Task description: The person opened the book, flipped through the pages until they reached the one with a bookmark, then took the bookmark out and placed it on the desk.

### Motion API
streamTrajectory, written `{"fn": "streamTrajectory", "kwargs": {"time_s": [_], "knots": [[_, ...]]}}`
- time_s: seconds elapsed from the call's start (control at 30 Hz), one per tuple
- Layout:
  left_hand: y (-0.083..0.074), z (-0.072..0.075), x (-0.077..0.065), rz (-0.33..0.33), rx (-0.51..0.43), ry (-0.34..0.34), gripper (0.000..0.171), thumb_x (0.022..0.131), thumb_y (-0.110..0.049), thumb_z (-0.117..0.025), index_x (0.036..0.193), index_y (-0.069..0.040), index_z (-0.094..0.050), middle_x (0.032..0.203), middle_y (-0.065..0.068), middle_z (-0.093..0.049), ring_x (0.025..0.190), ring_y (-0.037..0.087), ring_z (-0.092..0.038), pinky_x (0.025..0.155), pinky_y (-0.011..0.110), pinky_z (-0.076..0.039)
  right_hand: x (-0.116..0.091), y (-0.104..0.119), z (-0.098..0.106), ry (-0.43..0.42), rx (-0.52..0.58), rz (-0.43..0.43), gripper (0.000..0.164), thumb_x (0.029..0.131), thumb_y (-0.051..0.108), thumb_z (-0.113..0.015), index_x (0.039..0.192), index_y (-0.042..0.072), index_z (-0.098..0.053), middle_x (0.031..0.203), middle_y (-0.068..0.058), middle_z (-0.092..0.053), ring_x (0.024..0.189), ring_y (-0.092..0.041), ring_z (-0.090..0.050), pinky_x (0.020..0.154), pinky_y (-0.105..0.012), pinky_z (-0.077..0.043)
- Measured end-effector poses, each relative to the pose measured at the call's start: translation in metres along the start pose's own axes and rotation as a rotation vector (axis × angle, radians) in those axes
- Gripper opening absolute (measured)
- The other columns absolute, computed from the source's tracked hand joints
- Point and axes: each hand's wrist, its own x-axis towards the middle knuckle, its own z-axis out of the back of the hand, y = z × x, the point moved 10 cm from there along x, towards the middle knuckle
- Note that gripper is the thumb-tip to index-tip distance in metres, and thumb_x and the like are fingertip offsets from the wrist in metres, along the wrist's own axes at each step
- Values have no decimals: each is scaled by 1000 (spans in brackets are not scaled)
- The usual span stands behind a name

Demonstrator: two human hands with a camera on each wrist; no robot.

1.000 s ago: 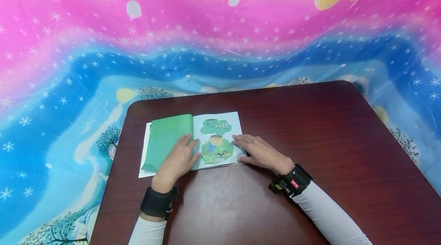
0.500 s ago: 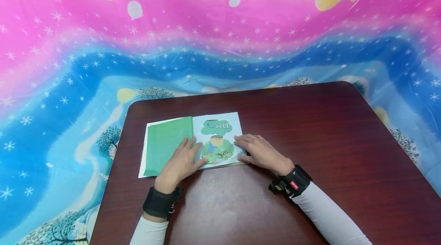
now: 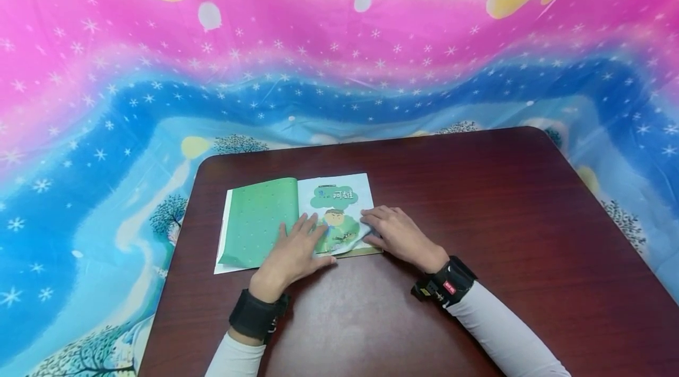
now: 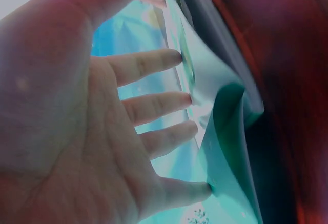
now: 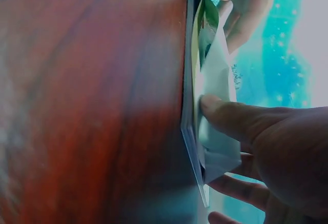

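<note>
An open picture book lies on the table, a green page (image 3: 260, 221) on its left side and a white page (image 3: 310, 189) with a cartoon child on its right. My left hand (image 3: 292, 253) rests across the lower middle of the book, fingers spread, thumb past the bottom edge. In the left wrist view its fingertips touch the pages near the fold. With my right hand (image 3: 403, 238) I pinch the white page's lower right corner, which bends up off the sheets below. The right wrist view shows the thumb (image 5: 225, 114) at the underside of the lifted page (image 5: 218, 73).
The dark reddish-brown table (image 3: 477, 200) extends well to the right of the book. Behind and beside it hangs a pink and blue patterned cloth (image 3: 318, 41). Both wrists wear black straps (image 3: 257, 312).
My left hand has slid right, from the fold onto the white page. The page's lower right corner has come up in my right hand, baring the sheet beneath.
</note>
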Motion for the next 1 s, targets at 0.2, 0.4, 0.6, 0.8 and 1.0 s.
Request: {"fn": "streamTrajectory", "kwargs": {"time_s": [0.2,0.4,0.6,0.8,1.0], "knots": [[-7,-5,2,1,33,-19,83,82,-67,-59,148,-17,-48,157,14,-36,144,38,-30,104,74,-25,1,-1,8,-83,-27,-28,43,89,36,-68,120,7,-69,122,-10,-68,113,-24,-61,90,-46,-51],[-9,-6,5,27,48,-27,70,91,-57,-55,148,-17,-47,156,14,-38,143,39,-31,103,75,-25,1,-7,11,-98,-48,-75,45,91,42,-64,121,8,-69,125,-12,-66,113,-25,-61,90,-47,-51],[-7,-6,6,32,51,-30,57,95,-40,-55,146,-16,-49,156,13,-39,143,37,-31,103,75,-25,1,-14,12,-86,-44,-129,54,92,48,-59,129,9,-64,131,-14,-62,116,-28,-60,90,-48,-52],[-4,-4,6,31,19,-55,56,94,-29,-57,147,-13,-46,154,14,-41,141,37,-35,101,74,-28,0,-21,17,-107,-20,-186,63,92,49,-60,139,7,-54,132,-16,-61,116,-30,-60,89,-49,-52],[1,4,7,35,-28,-116,55,94,-25,-57,147,-13,-46,149,14,-48,137,35,-42,100,72,-33,0,-22,17,-90,-60,-204,71,91,49,-60,145,4,-48,130,-18,-62,112,-31,-62,85,-49,-53]]}}
